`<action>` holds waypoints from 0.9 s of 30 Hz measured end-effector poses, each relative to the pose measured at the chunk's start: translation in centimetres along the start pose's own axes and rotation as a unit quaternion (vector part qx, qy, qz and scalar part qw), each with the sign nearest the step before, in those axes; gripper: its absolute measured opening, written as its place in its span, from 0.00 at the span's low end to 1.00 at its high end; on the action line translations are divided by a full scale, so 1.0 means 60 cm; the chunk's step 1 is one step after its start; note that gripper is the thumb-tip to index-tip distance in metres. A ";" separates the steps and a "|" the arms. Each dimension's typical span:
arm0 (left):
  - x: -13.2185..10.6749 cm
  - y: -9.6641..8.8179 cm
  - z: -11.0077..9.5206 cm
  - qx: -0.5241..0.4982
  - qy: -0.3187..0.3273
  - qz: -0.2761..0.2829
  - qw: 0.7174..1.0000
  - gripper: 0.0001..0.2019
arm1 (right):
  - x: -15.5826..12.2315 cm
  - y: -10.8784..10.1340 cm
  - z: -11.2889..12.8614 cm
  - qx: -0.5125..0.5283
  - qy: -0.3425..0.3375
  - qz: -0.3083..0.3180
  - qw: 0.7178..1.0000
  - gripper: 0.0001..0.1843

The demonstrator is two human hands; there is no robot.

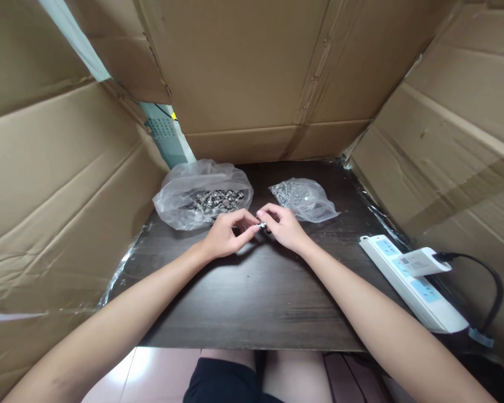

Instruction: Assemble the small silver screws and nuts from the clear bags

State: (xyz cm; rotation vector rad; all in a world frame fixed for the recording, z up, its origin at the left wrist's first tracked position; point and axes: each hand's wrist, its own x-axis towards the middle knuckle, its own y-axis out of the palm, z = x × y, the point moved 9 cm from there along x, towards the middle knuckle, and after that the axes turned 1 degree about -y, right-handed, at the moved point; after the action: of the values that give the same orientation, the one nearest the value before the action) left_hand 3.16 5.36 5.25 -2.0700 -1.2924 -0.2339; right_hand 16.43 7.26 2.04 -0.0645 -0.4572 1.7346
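My left hand (230, 234) and my right hand (284, 225) meet above the dark table, in front of two plastic bags. Between their fingertips is a small shiny metal screw (261, 225); both hands are closed in a pinch on it. Its far details are partly covered by the fingers. Just beyond my left hand lies an open clear bag (172, 202) holding a heap of metal screws (220, 200). Behind my right hand rests a smaller clear bag (315, 204) with thinner silver screws (282, 191) inside.
Cardboard walls (252, 73) surround the table (252, 302) at the back and both sides. On the right lies a white power strip (420, 285) with a white adapter (424, 262) and a black cable (498, 280). The table's front edge is above my lap.
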 end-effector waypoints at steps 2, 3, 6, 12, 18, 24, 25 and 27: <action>-0.001 0.001 -0.003 0.001 0.007 -0.001 1.000 0.07 | 0.000 0.000 -0.001 -0.003 0.003 0.000 1.000 0.16; -0.001 0.000 -0.004 0.003 0.008 -0.005 1.000 0.07 | 0.001 0.000 -0.001 -0.007 0.003 0.000 1.000 0.16; -0.001 -0.006 -0.003 0.011 0.006 -0.023 1.000 0.07 | 0.001 0.000 -0.001 -0.017 -0.003 -0.001 1.000 0.14; 0.001 -0.017 0.001 0.045 -0.003 -0.059 0.997 0.08 | 0.000 0.002 0.001 -0.008 -0.007 0.005 1.000 0.10; 0.002 -0.027 0.008 0.056 -0.014 -0.089 0.994 0.08 | 0.000 0.003 -0.005 0.026 0.003 0.008 1.000 0.09; 0.004 -0.022 0.016 0.074 -0.030 -0.070 0.994 0.08 | 0.001 0.003 -0.007 0.053 0.006 0.009 0.999 0.11; 0.004 -0.021 0.017 0.076 -0.033 -0.066 0.994 0.08 | 0.000 0.003 -0.006 0.047 0.008 0.007 0.999 0.11; 0.005 -0.020 0.018 0.079 -0.035 -0.062 0.994 0.07 | 0.000 0.004 -0.004 0.032 0.007 0.006 0.999 0.12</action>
State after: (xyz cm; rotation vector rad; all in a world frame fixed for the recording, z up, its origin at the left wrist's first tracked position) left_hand 2.06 6.60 5.09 -1.8827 -1.4355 -0.1104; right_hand 16.29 7.27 1.71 -0.0339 -0.3916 1.7577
